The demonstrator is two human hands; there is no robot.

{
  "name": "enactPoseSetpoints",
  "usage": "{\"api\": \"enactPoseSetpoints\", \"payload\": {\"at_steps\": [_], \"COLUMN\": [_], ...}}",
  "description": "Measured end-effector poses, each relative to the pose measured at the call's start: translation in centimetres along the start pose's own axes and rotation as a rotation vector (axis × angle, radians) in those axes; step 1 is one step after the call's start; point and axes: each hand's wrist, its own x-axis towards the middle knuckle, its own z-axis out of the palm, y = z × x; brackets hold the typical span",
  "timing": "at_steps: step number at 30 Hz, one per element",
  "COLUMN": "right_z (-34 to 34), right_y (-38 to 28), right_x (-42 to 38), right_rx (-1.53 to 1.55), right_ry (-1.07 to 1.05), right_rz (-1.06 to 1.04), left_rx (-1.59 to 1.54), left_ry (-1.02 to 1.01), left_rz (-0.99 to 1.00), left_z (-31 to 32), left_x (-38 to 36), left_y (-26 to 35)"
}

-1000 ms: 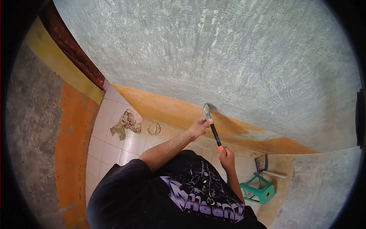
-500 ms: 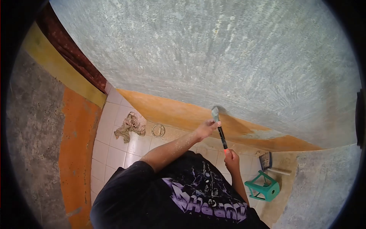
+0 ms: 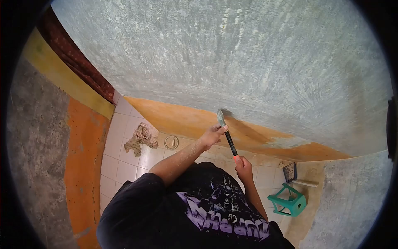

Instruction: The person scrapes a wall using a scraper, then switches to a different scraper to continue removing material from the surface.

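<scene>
Grey wall (image 3: 207,58) ahead of the hands: what changed?

Scraper (image 3: 229,141) shifted leftward within the last half second, so the work spot moves along the orange band (image 3: 174,118). Left hand (image 3: 212,135) grips its neck; right hand (image 3: 243,166) grips its lower end

Counts?

Scraper: one, between two hands. Ring (image 3: 165,142), rag (image 3: 142,137): one each, left of left hand. Stool (image 3: 293,204): one, right of right hand

Grips a scraper (image 3: 229,139) near its blade (image 3: 221,117) with the left hand (image 3: 212,137) and by its orange end (image 3: 236,158) with the right hand (image 3: 244,166), holding the blade close to the far wall (image 3: 199,54), near its grey-orange border (image 3: 186,105); wears a black shirt (image 3: 141,211); has a crumpled cloth (image 3: 143,137) on the floor (image 3: 126,172) to the left, a green stool (image 3: 295,206) to the right
</scene>
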Motion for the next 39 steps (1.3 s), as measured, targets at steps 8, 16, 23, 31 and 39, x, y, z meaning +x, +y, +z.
{"api": "enactPoseSetpoints", "payload": {"at_steps": [8, 16, 23, 31, 39], "right_z": [-7.5, -10.9, -11.7, -10.7, -9.9], "right_y": [3.1, 4.4, 5.1, 6.0, 4.4], "right_x": [0.4, 1.7, 2.9, 3.0, 2.5], "right_rx": [0.029, 0.037, 0.086, 0.084, -0.034], "right_ry": [-0.005, -0.078, -0.147, -0.146, -0.096], "right_rz": [0.028, 0.014, 0.059, -0.005, -0.068], "left_rx": [0.047, -0.016, 0.031, 0.05, 0.038], "left_ry": [-0.022, 0.095, 0.169, 0.221, 0.246], "left_rz": [0.019, 0.041, 0.068, 0.173, 0.181], "left_z": [7.1, 11.0, 11.4, 11.5, 10.5], "left_x": [2.0, 3.0, 3.6, 3.0, 3.2], "left_y": [0.4, -1.6, -1.9, -1.7, -2.4]}}
